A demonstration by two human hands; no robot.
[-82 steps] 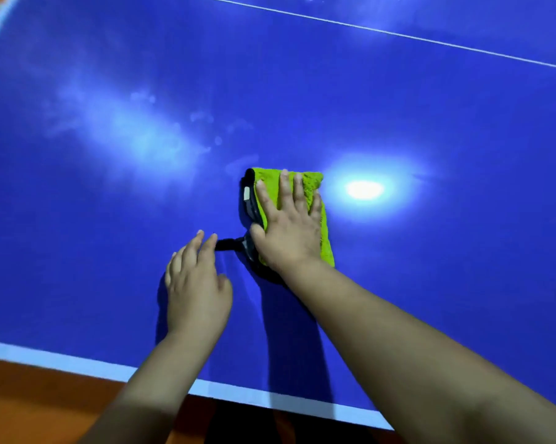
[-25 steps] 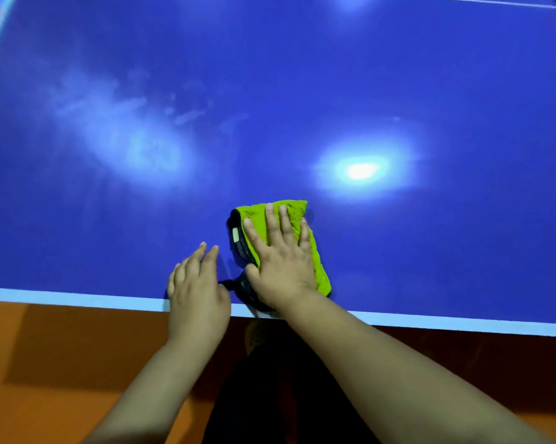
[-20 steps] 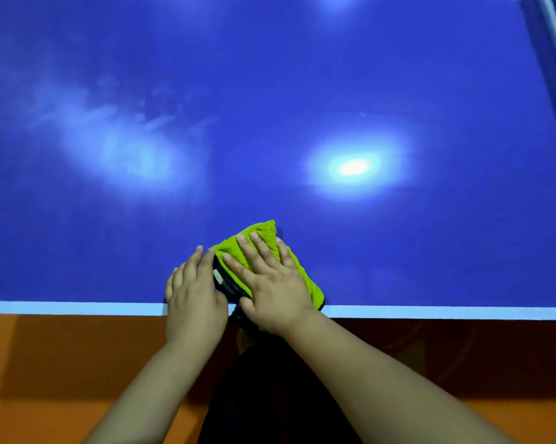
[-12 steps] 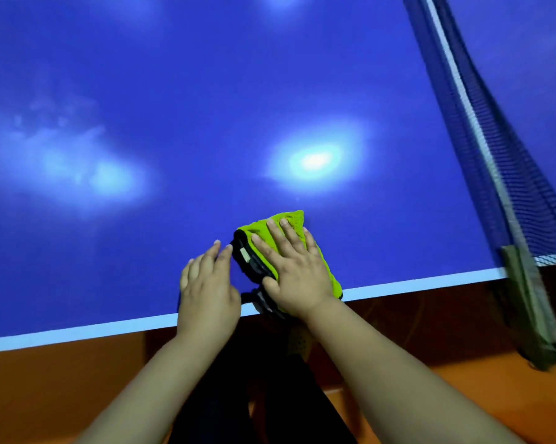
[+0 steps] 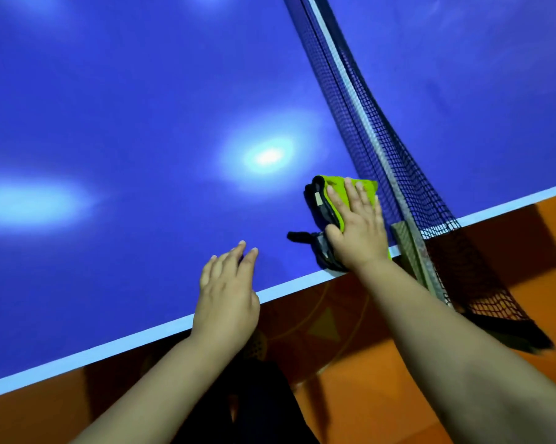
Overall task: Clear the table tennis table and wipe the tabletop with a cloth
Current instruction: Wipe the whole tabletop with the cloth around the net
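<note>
1. Just beside the net post [image 5: 408, 248], a folded green cloth [image 5: 335, 187] with a dark underside lies on the blue tabletop [image 5: 142, 107], at the near edge of the table.
2. The right hand [image 5: 356, 232] presses down flat on the cloth, fingers straight and spread, grasping nothing; its heel sits over the white edge line [image 5: 110, 347].
3. A short dark strap [image 5: 297, 236] sticks out from the cloth toward the left hand.
4. The left hand [image 5: 227, 302] is well apart from the cloth, over the same edge, fingers extended and together, released and holding nothing; whether it bears on the surface cannot be told.
5. The dark net [image 5: 350, 100] runs from its post away across the table, touching distance from the cloth's far right corner.
6. A bright lamp reflection [image 5: 267, 155] shines on the tabletop, left of the cloth.
7. Orange floor [image 5: 366, 395] shows below the table edge, between the person's forearms.
</note>
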